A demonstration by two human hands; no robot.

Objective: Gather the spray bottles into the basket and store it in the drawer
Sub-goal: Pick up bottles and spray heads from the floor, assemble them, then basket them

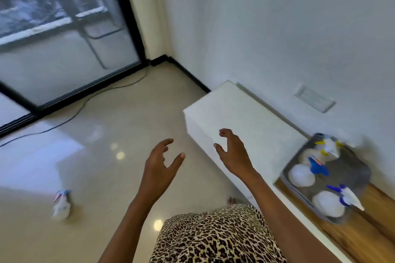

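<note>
One spray bottle (62,204) is outside the basket: it sits on the pale tiled floor (111,177) in the lower left of the frame. It is too blurred for you to tell whether it stands or leans, though its blue-and-red head shows at its upper end, so its long axis runs roughly up and down the picture.

The grey basket (350,166) is at the right edge, well apart from that bottle. It holds several white bottles (301,175) with blue or yellow triggers and appears to rest on the wooden bottom of an open drawer (363,226) in the white cabinet (239,117).

Both your hands hang in mid-frame, holding nothing. Your left hand (159,166) has its fingers loosely curled and spread from the thumb; your right hand (233,153) is the same, over the cabinet's near edge.

The stray bottle lies down and to the left of your left fingers, and the right hand is farther off. By my reading the left hand is the one to send, and you will need to bend or step toward it.

A dark cable (85,100) runs across the floor below the glass door (64,38) in the upper left.
</note>
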